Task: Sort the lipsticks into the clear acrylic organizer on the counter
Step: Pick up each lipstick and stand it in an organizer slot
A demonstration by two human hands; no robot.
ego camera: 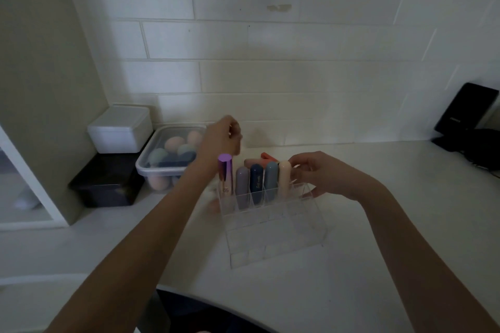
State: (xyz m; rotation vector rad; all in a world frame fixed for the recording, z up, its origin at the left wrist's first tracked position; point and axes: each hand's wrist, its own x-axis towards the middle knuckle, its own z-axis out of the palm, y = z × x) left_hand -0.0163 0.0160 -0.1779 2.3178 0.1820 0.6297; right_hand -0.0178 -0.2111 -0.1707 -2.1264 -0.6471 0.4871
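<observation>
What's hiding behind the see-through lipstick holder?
Behind the clear acrylic organizer lie a pink tube and an orange-red tube on the counter. The standing lipsticks cover whatever else is there.

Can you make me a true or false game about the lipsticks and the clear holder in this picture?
1. Five tubes stand in the back row of the clear organizer. True: the metallic purple tube, lilac tube, navy tube, grey-blue tube and cream tube.
2. The front rows are full of lipsticks. False: they hold nothing.
3. The right hand is at the cream tube. True.
4. The left hand is gripping the navy tube. False: it is raised behind the organizer, off that tube.
5. All lipsticks are sorted. False: a pink lipstick and an orange-red lipstick lie behind the organizer.
</observation>
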